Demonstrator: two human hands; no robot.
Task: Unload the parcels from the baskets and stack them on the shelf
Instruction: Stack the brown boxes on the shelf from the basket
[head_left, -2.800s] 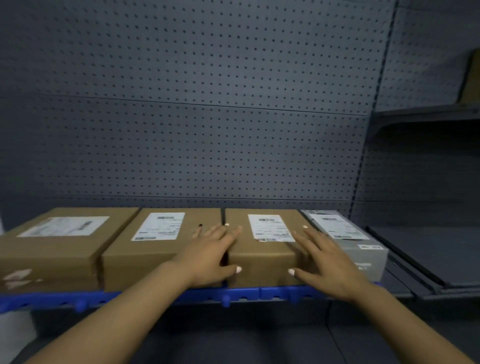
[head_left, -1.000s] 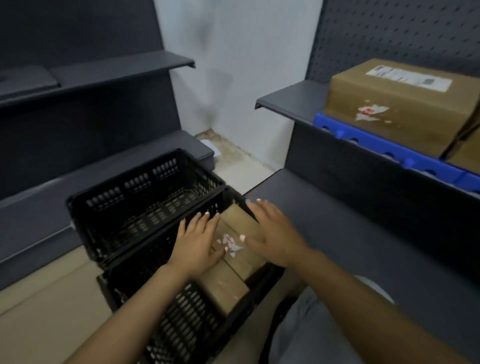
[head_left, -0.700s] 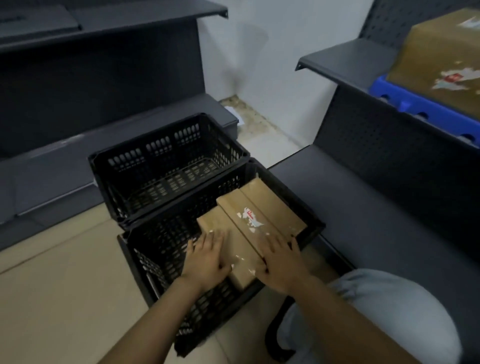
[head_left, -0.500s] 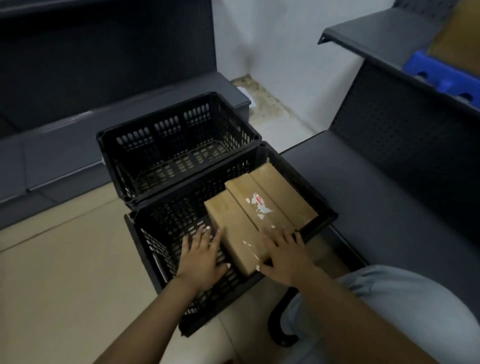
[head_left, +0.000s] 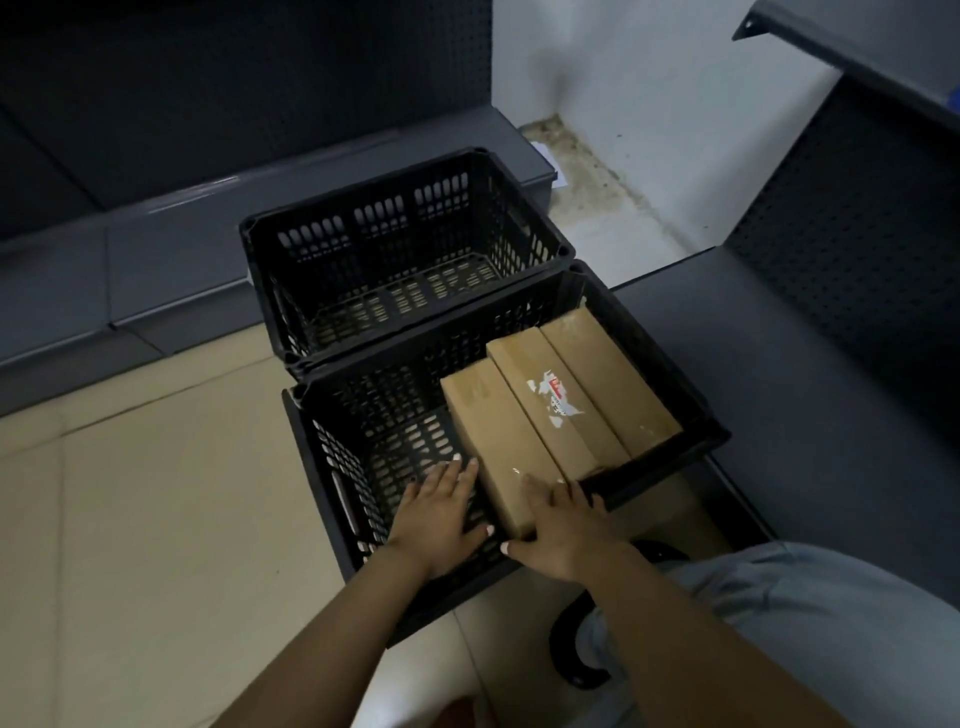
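The fingers of the left hand (head_left: 439, 514) are laid nearly straight and together inside the near basket (head_left: 332, 467), just left of the nearest parcel (head_left: 498, 447), with the thumb stretched toward its near end. The fingers of the right hand (head_left: 561, 525) are spread and rest flat over the near right corner of the same parcel, the thumb pointing toward the left thumb; nothing is curled round the cardboard, so no real grip is yet seen. Whether the left fingers (head_left: 457, 475) touch the parcel's side cannot be told.

Just beyond the right fingers (head_left: 540, 486), two more parcels lie side by side against the first: the middle parcel (head_left: 550, 400), marked by a torn label, and the far parcel (head_left: 608, 374) against the basket's right wall. Further out, a second basket (head_left: 405, 270) stands against the first with nothing seen in it. The shelf (head_left: 831, 57) meant for stacking is glimpsed high to the right, well apart.

The step in hand is judged to be the clasping of the nearest parcel from both sides. The parcels are packed tightly, so the neighbour could be dragged up with the lift. With flat palms only, the box could slip and be dropped back. A corner could also be caught on the basket's rim.
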